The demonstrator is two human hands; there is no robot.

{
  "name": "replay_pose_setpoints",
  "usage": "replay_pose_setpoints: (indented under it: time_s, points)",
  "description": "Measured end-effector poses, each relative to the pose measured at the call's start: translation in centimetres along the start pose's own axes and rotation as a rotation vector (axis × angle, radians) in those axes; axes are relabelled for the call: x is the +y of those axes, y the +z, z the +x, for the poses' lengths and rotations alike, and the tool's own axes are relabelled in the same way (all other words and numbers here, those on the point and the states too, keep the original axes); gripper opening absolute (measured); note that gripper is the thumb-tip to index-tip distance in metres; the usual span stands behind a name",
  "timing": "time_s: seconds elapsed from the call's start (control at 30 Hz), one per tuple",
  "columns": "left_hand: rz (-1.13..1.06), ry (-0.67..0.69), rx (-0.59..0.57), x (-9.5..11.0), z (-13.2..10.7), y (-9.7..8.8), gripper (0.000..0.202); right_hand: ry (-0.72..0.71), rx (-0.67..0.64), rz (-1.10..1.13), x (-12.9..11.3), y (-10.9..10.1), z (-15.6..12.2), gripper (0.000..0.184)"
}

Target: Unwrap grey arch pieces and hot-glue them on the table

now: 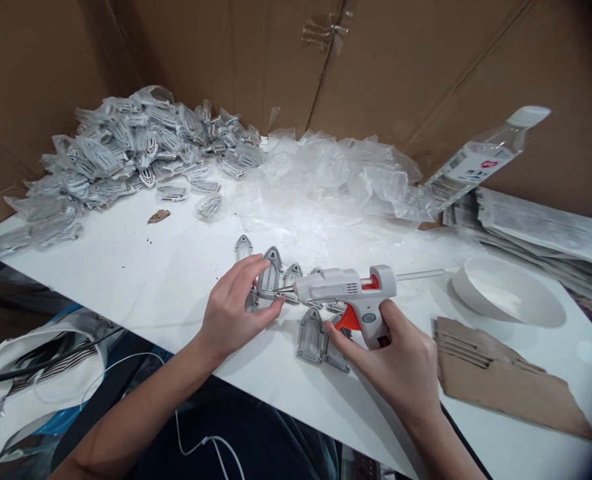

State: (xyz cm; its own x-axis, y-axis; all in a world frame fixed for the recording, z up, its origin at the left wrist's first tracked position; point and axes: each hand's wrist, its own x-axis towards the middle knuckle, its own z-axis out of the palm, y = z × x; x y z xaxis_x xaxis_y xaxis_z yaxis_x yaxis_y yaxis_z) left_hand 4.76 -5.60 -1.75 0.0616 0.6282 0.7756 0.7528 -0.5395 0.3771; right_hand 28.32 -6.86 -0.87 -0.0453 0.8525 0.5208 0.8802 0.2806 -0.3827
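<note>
My right hand (pixel 401 360) grips the handle of a white hot glue gun (pixel 329 287) with an orange trigger. A clear glue stick (pixel 421 274) pokes out of its back end. Between the thumb and fingers of my left hand (pixel 241 300) is a grey arch-shaped plastic piece (pixel 271 270), held upright. The gun's metal nozzle points left and meets the lower part of this piece; whether it touches, I cannot tell. Similar grey pieces lie around, one behind (pixel 244 247) and another in front (pixel 310 337). Some others are partly hidden beneath the gun.
A big heap of bagged grey pieces (pixel 126 147) fills the back left. Crumpled clear bags (pixel 326 173) lie at the back middle, beside a leaning water bottle (pixel 486 160). On the right are a white bowl (pixel 551 307) and torn cardboard (pixel 511 387). Cardboard walls (pixel 406 67) enclose the table.
</note>
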Motion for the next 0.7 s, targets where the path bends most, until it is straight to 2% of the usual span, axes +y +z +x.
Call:
replay_pose_setpoints:
  time_s: [0.37,0.7]
  points:
    - [-0.047,0.045,0.012,-0.07,-0.09,0.18,0.049,-0.152,0.044,-0.025,0.10,0.13,0.29,0.051]
    - [-0.061,0.053,0.019,-0.06,-0.04,0.24,0.048,-0.184,0.058,-0.055,0.35,0.34,0.28,0.053]
